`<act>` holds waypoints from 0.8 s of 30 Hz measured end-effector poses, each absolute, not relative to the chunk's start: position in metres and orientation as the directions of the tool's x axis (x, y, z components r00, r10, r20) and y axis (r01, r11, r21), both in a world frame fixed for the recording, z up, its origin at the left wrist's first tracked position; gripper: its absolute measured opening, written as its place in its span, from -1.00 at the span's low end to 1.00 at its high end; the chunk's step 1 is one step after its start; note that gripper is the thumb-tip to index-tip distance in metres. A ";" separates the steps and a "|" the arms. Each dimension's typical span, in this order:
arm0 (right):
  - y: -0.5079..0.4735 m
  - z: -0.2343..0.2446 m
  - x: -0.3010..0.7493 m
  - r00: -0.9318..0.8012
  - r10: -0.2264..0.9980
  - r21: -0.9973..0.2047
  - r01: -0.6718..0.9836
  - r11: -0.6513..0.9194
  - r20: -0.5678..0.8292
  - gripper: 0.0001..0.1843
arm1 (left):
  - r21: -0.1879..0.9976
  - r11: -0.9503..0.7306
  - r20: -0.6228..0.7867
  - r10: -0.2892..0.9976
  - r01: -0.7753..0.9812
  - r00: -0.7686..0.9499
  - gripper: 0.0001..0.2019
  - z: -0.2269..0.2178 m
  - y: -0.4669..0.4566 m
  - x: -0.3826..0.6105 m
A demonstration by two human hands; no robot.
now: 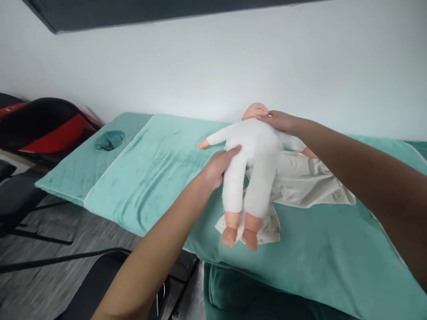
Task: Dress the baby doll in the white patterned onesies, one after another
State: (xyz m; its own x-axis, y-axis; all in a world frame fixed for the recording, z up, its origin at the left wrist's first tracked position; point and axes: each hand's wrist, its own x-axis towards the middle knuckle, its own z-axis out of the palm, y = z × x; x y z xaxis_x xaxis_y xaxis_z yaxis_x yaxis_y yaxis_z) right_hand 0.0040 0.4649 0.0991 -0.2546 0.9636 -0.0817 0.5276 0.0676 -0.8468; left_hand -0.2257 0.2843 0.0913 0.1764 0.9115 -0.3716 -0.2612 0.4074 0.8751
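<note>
The doll (251, 140) has a matt, soft-looking white cloth body, its head (254, 110) and feet (229, 237) smooth and plastic-looking. Beneath and right of it is thin, creased white cloth (300, 182). The green cover (167, 146) under the doll looks velvety, faintly lustrous, rippled to its left. Behind the doll, the wall (207, 71) is smooth and mostly matt.

Pale wall (150, 71) topped by a dark panel (167, 10), bed (76, 178) set along the wall and covered in teal cloth (167, 151), round hole (110, 140) seen near its left end, black-and-red chair (43, 126) placed at left, grey floor (96, 222) partly hidden by a black seat (100, 275).
</note>
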 end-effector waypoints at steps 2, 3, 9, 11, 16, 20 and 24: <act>0.468 0.098 -0.033 -0.261 0.960 -0.852 0.522 0.051 -0.102 -0.34 | 0.901 0.376 -0.356 0.926 -0.216 0.128 -0.52 0.083 0.288 -0.257; 0.469 0.096 -0.051 -0.268 0.959 -0.863 0.502 0.060 -0.089 -0.35 | 0.911 0.367 -0.353 0.930 -0.189 0.104 -0.52 0.078 0.290 -0.273; 0.478 0.075 -0.135 -0.360 0.932 -0.925 0.341 0.168 0.037 -0.50 | 0.934 0.350 -0.351 0.936 -0.074 -0.003 -0.51 0.050 0.303 -0.347; 0.487 0.067 -0.150 -0.387 0.921 -0.921 0.342 0.189 0.046 -0.48 | 0.937 0.346 -0.347 0.938 -0.052 -0.011 -0.50 0.045 0.308 -0.362; 0.507 0.053 -0.167 -0.452 0.889 -0.904 0.346 0.250 0.072 -0.36 | 0.930 0.365 -0.365 0.931 -0.031 0.003 -0.44 0.035 0.323 -0.383; 0.510 0.046 -0.157 -0.350 0.937 -0.834 0.522 0.182 -0.015 0.04 | 0.923 0.383 -0.384 0.923 -0.027 -0.042 -0.41 0.025 0.328 -0.388; 0.513 0.033 -0.114 -0.230 0.964 -0.711 0.700 0.067 -0.135 0.04 | 0.919 0.393 -0.390 0.917 0.022 -0.086 -0.39 0.017 0.328 -0.393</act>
